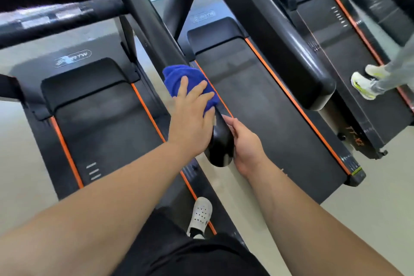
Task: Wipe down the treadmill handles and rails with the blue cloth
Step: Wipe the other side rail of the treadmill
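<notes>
Left hand [192, 114] flat, right hand [245, 145] alongside.
</notes>
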